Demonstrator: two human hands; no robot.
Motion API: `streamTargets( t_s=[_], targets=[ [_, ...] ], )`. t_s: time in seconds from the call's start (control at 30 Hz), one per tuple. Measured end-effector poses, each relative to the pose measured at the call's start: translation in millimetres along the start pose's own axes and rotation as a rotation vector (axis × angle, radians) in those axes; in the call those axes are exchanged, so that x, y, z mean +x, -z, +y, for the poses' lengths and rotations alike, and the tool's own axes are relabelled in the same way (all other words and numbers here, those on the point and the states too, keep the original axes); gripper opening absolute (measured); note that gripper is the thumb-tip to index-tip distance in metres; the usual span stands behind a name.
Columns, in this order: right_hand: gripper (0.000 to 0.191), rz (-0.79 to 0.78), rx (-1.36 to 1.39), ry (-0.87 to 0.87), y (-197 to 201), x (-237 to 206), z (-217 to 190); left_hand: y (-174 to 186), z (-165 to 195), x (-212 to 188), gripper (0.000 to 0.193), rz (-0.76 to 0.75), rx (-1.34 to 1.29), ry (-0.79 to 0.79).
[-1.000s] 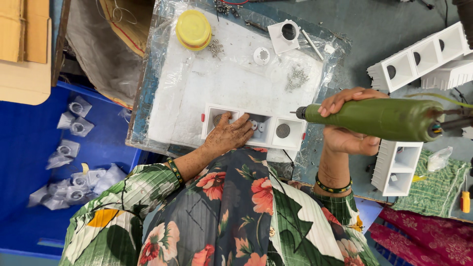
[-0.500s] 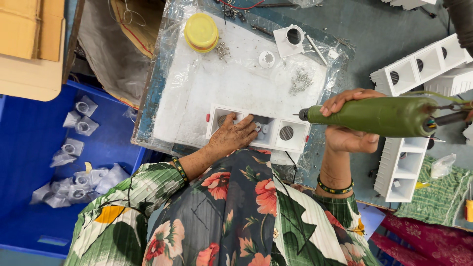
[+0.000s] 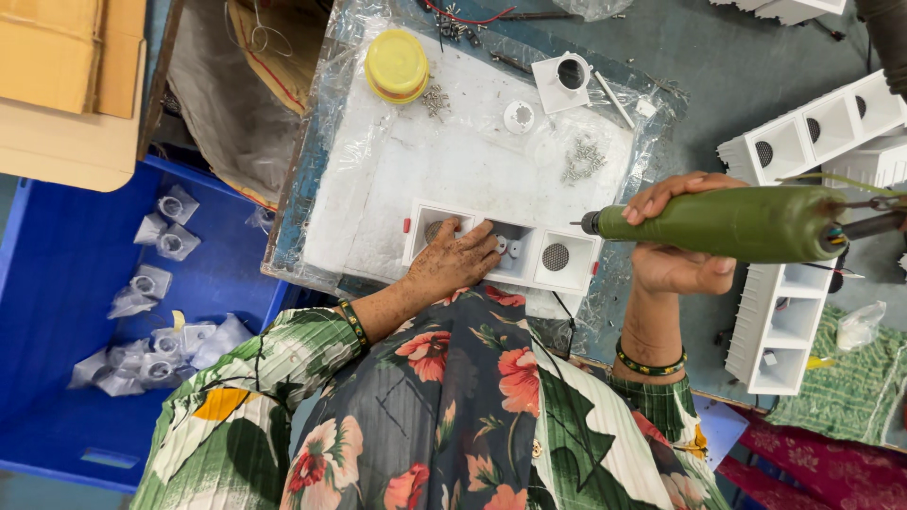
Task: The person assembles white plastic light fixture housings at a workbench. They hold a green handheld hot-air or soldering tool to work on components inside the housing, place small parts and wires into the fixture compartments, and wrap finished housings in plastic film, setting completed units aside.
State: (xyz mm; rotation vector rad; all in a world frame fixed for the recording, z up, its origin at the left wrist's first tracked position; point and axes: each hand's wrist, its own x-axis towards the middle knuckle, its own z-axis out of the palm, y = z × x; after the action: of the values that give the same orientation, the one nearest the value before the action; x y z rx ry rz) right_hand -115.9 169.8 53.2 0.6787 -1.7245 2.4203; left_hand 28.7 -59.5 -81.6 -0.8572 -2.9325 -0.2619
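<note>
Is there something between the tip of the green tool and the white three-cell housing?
Nothing visible. The green power tool in the right hand points at the white housing, with only bare foam between. The left hand covers the middle cell, not the right one.

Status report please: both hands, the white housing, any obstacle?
Left hand flat on white housing. Right hand grips green screwdriver, tip beside housing, apart. Loose screws on pad, not in the way.
</note>
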Motion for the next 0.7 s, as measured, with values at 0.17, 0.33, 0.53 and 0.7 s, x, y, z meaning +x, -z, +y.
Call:
streamTargets(
  t_s=[0.17, 0.33, 0.53, 0.7],
  targets=[
    [0.077, -0.006, -0.002, 0.008, -0.4, 0.4, -1.0, 5.4, -1.7, 8.5, 0.035, 0.060, -0.024, 0.005],
    [0.076, -0.004, 0.002, 0.009, 0.8, 0.2, -2.8, 41.9, -28.5, 11.0, 0.063, -0.022, -0.464, -0.031],
    [0.077, 0.014, -0.033, 0.011, 2.7, -0.6, -0.6, 65.6, -103.0, 23.8, 0.034, 0.140, -0.463, 0.417],
    [0.079, 0.006, -0.022, 0.020, 5.8, -5.9, -2.5, 50.1, -121.4, 25.7, 0.056, 0.026, -0.384, 0.671]
  ],
)
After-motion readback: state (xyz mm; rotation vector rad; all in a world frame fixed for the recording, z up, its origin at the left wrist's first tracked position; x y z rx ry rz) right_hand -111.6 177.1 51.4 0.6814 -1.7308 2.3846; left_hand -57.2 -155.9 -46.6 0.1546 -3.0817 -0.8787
